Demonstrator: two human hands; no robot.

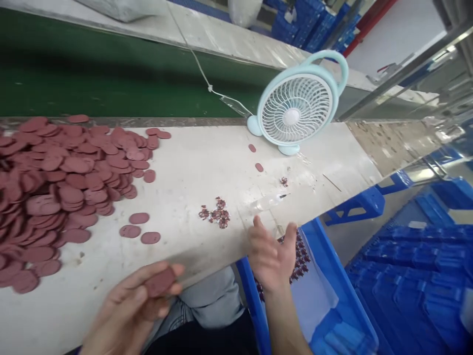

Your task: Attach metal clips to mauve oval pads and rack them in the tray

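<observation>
A big heap of flat oval pieces [62,187] lies on the table [192,167] to my left, reaching back to the table's far edge. A few loose ovals [139,227] lie just right of the heap, nearer me. My left hand [136,305] is at the near edge with one oval piece [160,282] between thumb and fingers. My right hand [269,256] hangs open past the table's near right edge, above a crate [332,276] that sits beside and below the table. A small cluster of bits [216,214] lies on the table just left of that hand. A desk fan [299,111] stands at the far right, its cord [199,69] running back over the conveyor belt [111,74] behind the table.
</observation>
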